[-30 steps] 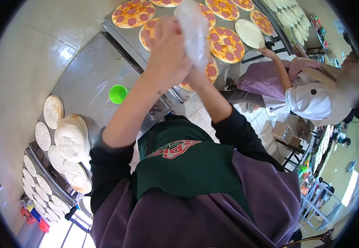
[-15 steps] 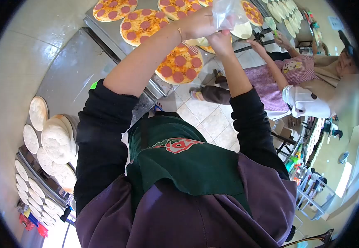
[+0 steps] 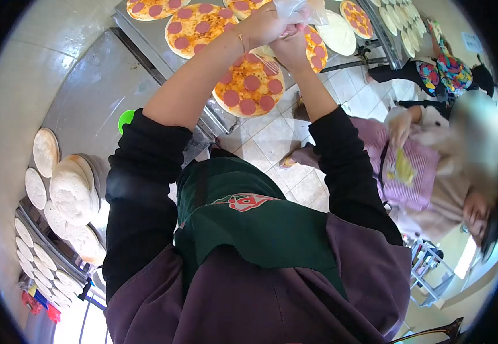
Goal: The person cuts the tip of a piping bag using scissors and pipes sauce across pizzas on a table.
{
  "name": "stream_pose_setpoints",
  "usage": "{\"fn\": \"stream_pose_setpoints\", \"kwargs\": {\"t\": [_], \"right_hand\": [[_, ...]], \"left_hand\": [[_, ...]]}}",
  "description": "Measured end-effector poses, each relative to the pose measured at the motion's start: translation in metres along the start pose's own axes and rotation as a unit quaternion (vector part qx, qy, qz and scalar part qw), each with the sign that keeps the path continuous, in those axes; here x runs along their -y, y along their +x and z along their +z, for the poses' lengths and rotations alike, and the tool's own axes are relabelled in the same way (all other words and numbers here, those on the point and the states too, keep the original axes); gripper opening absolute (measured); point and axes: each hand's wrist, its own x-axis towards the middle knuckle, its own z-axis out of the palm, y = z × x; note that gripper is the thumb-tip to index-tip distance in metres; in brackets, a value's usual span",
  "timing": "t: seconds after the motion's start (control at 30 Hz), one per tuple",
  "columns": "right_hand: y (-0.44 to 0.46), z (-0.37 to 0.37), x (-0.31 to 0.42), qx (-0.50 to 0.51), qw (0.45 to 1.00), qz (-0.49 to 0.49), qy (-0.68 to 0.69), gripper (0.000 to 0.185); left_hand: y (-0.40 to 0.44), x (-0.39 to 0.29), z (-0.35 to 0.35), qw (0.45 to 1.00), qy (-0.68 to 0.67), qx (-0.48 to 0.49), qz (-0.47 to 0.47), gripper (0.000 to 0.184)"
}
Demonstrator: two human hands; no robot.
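At the top centre, both hands are raised together over the pizza table. My left hand (image 3: 263,28) is closed round the gathered part of a clear plastic bag (image 3: 300,10). Close against it on the right, my right hand (image 3: 290,47) also grips the bag, its fingers pressed together. What the bag contains cannot be made out. Just below the hands lies a pepperoni pizza (image 3: 249,86), with a pale fork-like utensil (image 3: 268,62) over its upper edge. Another pepperoni pizza (image 3: 200,28) is to the left, partly behind my left forearm.
A green cup (image 3: 125,121) stands on the metal table (image 3: 97,86). Stacked flat crusts (image 3: 72,192) are at the left, and more crusts (image 3: 43,261) lie lower down. A plain white base (image 3: 338,33) lies at the upper right. Two co-workers (image 3: 409,172) are on the right.
My hands have lowered the bag from in front of the pizzas and shifted slightly left since half a second ago. The near co-worker has turned and moved away from the table; another co-worker has come into view.
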Motion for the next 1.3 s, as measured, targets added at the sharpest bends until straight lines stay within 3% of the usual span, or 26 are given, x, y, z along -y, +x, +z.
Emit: {"fn": "stream_pose_setpoints", "kwargs": {"t": [0.1,0.17,0.27,0.33,0.4,0.47,0.57,0.7,0.87,0.9,0.93,1.0,1.07,1.13,1.17,1.23,1.27,1.3], "right_hand": [[0.0,0.004,-0.006,0.013,1.0,0.004,-0.016,0.03],[-0.002,0.005,-0.011,0.015,0.999,0.025,-0.031,0.029],[-0.003,0.002,-0.021,0.004,1.0,-0.007,-0.018,0.026],[-0.008,-0.003,-0.025,-0.012,0.998,0.015,0.055,0.027],[-0.016,-0.016,-0.026,-0.013,1.0,0.017,0.006,0.029],[-0.024,-0.029,-0.021,-0.013,0.999,0.018,-0.045,0.03],[-0.036,-0.049,-0.017,0.002,0.995,0.063,-0.074,0.031],[-0.043,-0.056,-0.014,0.011,0.996,0.078,-0.039,0.032],[-0.026,-0.032,-0.013,0.01,0.994,0.052,-0.092,0.032],[-0.019,-0.021,-0.014,-0.01,0.999,0.034,-0.006,0.032],[-0.012,-0.015,-0.015,-0.01,0.999,0.035,-0.004,0.032],[0.0,-0.004,-0.013,0.045,0.989,0.009,-0.141,0.032],[0.011,0.012,0.001,0.038,0.992,0.013,-0.117,0.027],[0.016,0.023,-0.001,0.048,0.982,0.114,0.143,0.069],[0.015,0.022,-0.002,0.049,0.982,0.116,0.143,0.069],[0.01,0.013,-0.002,0.024,0.995,0.026,-0.091,0.032],[0.006,0.006,-0.003,0.025,0.995,0.027,-0.094,0.032],[-0.001,-0.001,-0.006,0.035,0.993,0.035,-0.103,0.033]], "left_hand": [[0.011,0.027,-0.012,0.997,0.055,-0.037,-0.044,0.024],[0.013,0.029,-0.015,0.999,0.015,0.004,-0.042,0.01],[0.016,0.027,-0.005,0.995,-0.094,0.004,-0.037,0.01],[0.006,0.012,0.003,0.998,-0.058,0.011,-0.025,0.015],[0.007,0.014,0.012,1.0,-0.022,0.018,-0.01,0.021],[0.016,0.034,0.03,0.995,-0.046,-0.057,-0.072,0.017],[0.016,0.038,0.05,0.984,-0.148,-0.046,-0.086,0.013],[0.014,0.038,0.056,0.98,-0.184,0.005,-0.08,0.013],[0.013,0.032,0.03,0.991,-0.116,-0.012,-0.069,0.012],[0.012,0.027,0.022,0.993,-0.101,-0.023,-0.06,0.012],[0.012,0.027,0.012,0.993,-0.099,-0.024,-0.061,0.012],[0.016,0.031,-0.01,0.995,-0.1,-0.009,-0.021,0.009],[0.017,0.023,-0.022,0.989,-0.13,-0.035,-0.055,0.01],[0.015,0.016,-0.031,0.993,0.082,-0.059,-0.054,0.01],[0.015,0.012,-0.032,0.993,0.081,-0.059,-0.055,0.01],[0.015,0.007,-0.03,0.995,0.077,-0.024,-0.065,0.011],[0.014,0.011,-0.023,0.995,0.075,-0.024,-0.064,0.011],[0.012,0.02,-0.009,0.998,-0.015,-0.045,-0.049,0.009]]}}
